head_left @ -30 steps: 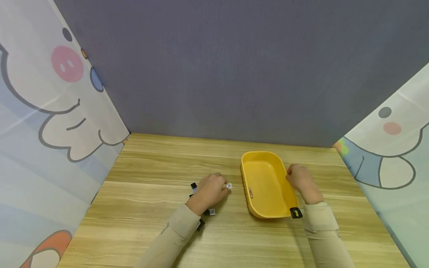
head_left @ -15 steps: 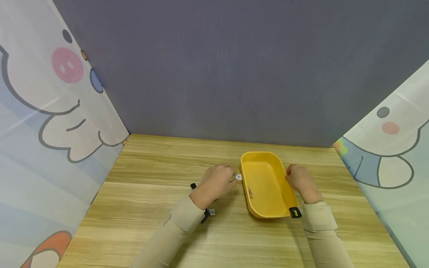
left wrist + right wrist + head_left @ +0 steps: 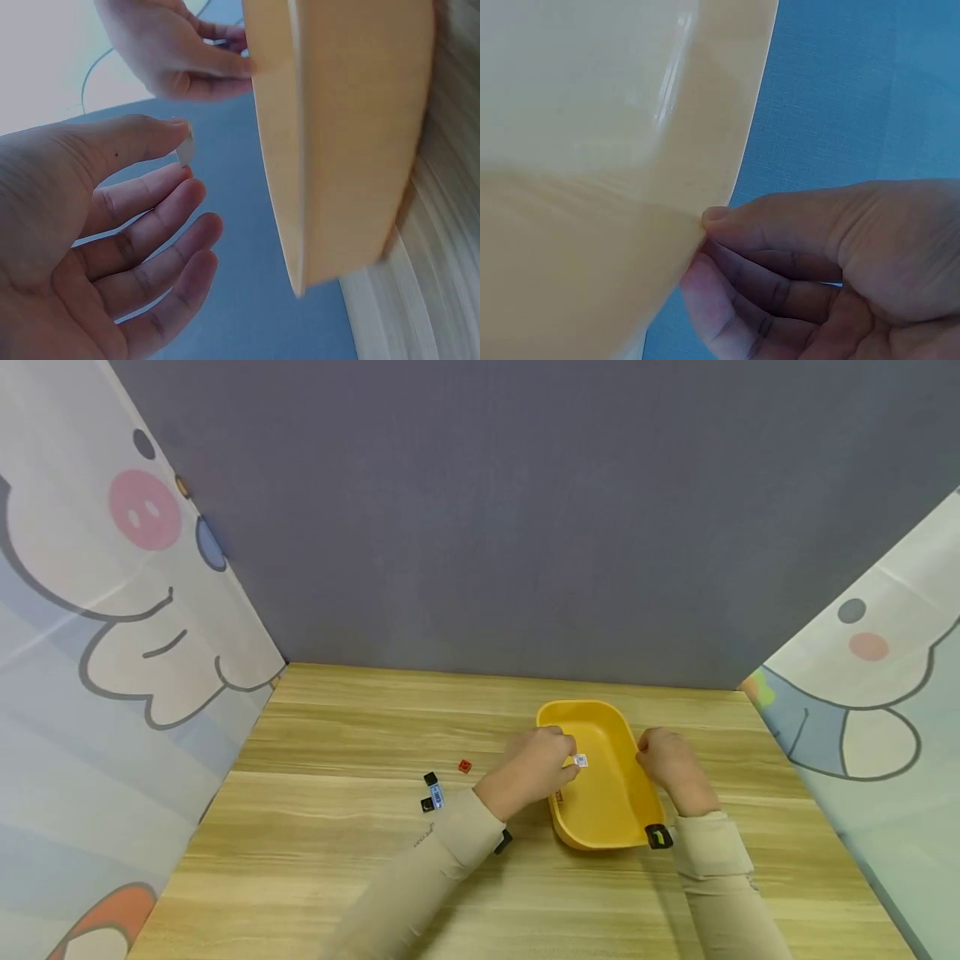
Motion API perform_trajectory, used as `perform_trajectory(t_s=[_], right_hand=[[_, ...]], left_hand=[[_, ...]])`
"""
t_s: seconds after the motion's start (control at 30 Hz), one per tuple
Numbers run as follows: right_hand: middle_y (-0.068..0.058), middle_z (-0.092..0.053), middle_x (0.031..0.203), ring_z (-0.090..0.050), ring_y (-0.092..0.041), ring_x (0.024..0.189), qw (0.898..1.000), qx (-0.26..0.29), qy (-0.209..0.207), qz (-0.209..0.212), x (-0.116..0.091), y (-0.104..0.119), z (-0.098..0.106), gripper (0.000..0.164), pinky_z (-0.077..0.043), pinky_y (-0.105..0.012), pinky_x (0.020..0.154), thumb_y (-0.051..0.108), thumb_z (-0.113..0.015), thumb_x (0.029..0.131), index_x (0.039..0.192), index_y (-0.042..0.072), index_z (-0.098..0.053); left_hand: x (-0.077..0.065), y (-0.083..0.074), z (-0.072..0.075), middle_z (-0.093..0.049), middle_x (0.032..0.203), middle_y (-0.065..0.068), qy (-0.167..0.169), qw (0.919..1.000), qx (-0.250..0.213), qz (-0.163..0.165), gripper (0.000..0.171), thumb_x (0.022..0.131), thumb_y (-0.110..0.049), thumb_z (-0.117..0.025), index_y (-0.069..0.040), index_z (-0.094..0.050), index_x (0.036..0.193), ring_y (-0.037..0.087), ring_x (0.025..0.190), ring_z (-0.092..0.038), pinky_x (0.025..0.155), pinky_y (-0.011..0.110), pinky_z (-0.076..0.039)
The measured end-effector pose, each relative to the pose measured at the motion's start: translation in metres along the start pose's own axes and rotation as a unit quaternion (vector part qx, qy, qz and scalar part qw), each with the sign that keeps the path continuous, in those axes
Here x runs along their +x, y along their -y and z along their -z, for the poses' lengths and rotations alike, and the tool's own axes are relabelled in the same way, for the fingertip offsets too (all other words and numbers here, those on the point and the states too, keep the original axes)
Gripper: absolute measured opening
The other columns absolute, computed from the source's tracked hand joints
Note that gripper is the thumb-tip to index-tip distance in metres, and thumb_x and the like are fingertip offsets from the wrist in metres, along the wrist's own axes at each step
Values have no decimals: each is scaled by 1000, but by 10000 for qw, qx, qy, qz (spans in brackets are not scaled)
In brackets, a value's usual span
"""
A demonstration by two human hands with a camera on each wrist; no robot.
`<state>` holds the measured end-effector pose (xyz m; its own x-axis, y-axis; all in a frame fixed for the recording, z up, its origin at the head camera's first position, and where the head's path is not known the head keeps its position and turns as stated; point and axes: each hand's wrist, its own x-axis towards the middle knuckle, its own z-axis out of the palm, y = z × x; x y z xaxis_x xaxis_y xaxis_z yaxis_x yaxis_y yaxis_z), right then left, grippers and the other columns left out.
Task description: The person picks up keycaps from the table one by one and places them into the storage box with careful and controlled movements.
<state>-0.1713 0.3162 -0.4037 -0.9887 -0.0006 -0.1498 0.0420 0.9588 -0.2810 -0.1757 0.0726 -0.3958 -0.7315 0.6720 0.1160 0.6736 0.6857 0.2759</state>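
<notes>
My left hand is over the left side of a yellow plastic basin. Between thumb and forefinger it pinches a small white square piece with a printed code; in the left wrist view this piece shows edge-on, and the other fingers are loosely bent. My right hand holds the basin's right rim. In the right wrist view, the right hand's thumb lies on the rim with the fingers beneath. The forearm hides part of the tabletop.
On the wooden table left of the basin lie a small red square, black pieces and a light-blue piece. Another dark piece shows beside the left sleeve. A black tab sits at the basin's near right corner.
My left hand has moved right from the loose pieces, carrying the white square piece over the basin. The red square has come into sight. My right hand has stayed on the rim.
</notes>
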Motion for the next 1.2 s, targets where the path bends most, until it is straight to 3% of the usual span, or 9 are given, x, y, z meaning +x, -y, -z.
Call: perform_trajectory(t_s=[0.27,0.47,0.67,0.8,0.97,1.2], right_hand=[[-29,-67,97,-64,-38,84,10000,-84,-16,6,2,-1,-1,13,-54,-51,76,-1,-60,90,95,-11,-67],[-27,-67,93,-59,-32,78,10000,-30,-16,30,2,1,0,11,-52,-47,73,-2,-59,90,93,-10,-67],[-24,-66,90,-58,-29,74,10000,37,59,1,0,2,1,12,-52,-44,69,-2,-58,91,93,-11,-66],[-29,-67,96,-63,-33,80,10000,20,86,5,0,2,1,16,-55,-48,73,-2,-58,92,99,-13,-66],[-29,-67,97,-64,-36,82,9999,5,103,2,1,1,0,16,-55,-49,74,-2,-58,92,99,-13,-66],[-29,-66,97,-64,-39,85,10000,-5,52,42,1,1,0,16,-54,-50,75,-2,-59,92,99,-14,-65]], left_hand=[[11,-13,-4,-58,84,-7,146,9999,29,-9,20,98,-38,-66,-20,-72,98,6,70,-52,53,20,-43],[9,-13,-6,-66,106,-5,192,9998,57,-31,34,96,-42,-67,-19,-72,119,8,88,-62,64,20,-50],[1,-7,-4,-68,109,-3,87,9999,-25,-45,34,96,-40,-68,-16,-72,120,9,91,-63,66,19,-51],[-11,2,2,-69,108,-2,-64,10000,-75,-6,31,95,-37,-70,-15,-73,117,11,91,-64,68,21,-52],[-36,23,11,-70,106,-1,-537,9979,-347,48,24,95,-30,-71,-14,-75,112,12,90,-65,71,25,-54],[-75,53,22,-70,117,4,-829,9934,-612,506,27,95,-30,-72,-11,-74,114,20,100,-68,81,36,-57]])
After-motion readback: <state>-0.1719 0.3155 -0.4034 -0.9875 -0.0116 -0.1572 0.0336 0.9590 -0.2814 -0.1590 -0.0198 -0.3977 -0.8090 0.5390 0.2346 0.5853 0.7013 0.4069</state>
